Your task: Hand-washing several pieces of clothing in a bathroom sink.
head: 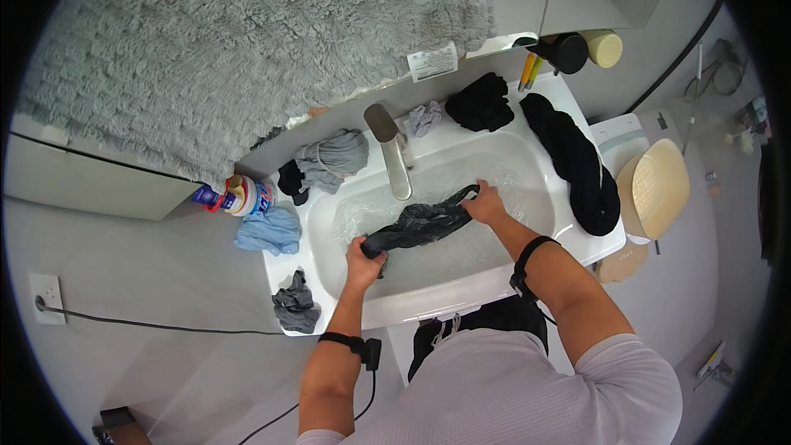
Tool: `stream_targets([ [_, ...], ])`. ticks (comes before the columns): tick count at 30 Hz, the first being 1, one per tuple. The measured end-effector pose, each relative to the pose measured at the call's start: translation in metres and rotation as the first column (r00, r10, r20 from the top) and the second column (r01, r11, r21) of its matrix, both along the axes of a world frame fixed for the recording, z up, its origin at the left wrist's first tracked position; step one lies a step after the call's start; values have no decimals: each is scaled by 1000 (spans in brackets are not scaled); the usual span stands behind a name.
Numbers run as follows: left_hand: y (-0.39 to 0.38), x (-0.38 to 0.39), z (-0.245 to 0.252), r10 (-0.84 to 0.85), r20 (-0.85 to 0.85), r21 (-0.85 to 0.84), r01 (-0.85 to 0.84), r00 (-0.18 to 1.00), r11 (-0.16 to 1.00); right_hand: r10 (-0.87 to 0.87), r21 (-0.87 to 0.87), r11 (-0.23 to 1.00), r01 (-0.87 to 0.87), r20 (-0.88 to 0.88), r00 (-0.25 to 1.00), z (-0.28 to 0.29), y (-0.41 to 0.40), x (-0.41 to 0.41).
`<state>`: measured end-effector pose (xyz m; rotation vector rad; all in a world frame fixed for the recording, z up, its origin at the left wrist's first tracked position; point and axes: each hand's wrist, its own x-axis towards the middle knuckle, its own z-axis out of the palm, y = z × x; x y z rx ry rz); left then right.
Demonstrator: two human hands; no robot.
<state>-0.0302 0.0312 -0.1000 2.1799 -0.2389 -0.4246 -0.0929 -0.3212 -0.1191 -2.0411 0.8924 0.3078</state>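
A dark wet cloth garment (pixel 426 224) stretches between my two hands over a white washbasin (pixel 401 312) that holds water. My left hand (pixel 364 264) grips its left end, near the basin's front left. At the other end, my right hand (pixel 486 204) has hold of a narrower, twisted part. The middle of the garment is bunched and appears to touch the water. Behind it, a metal faucet (pixel 395 164) reaches out over the basin. I cannot tell what kind of garment it is.
On the basin's rim lie grey cloth (pixel 337 159), a small black cloth (pixel 291 181), light blue cloth (pixel 270 232), dark grey cloth (pixel 296 304), pale cloth (pixel 425 118), black cloth (pixel 481 103) and a long black garment (pixel 575 167). A plastic tub (pixel 256 196) stands left; a beige basin (pixel 658 188) sits right.
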Motion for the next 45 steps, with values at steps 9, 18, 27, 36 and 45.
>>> stream_targets([
  [9, -81, -25, 34, 457, -787, 87, -658, 415, 748, 112, 525, 849, -63, -62, 992, -34, 77, 33],
  [18, -47, 16, -25, -164, -943, -330, -772, 288, 544, -213, 983, 68, 170, -152, 965, 56, 155, 13],
  [27, -69, 3, -35, -333, -886, -438, -820, 323, 368, 26, 93, 993, -79, 475, 880, 58, 176, 11],
  [36, -91, -29, 1, 268, -826, -132, -632, 497, 764, 70, -175, 984, -29, 234, 970, 13, 79, 11],
  [45, -45, -10, 0, 527, -586, 228, -499, 616, 836, 495, -201, 803, -561, -300, 815, 22, 84, 6],
])
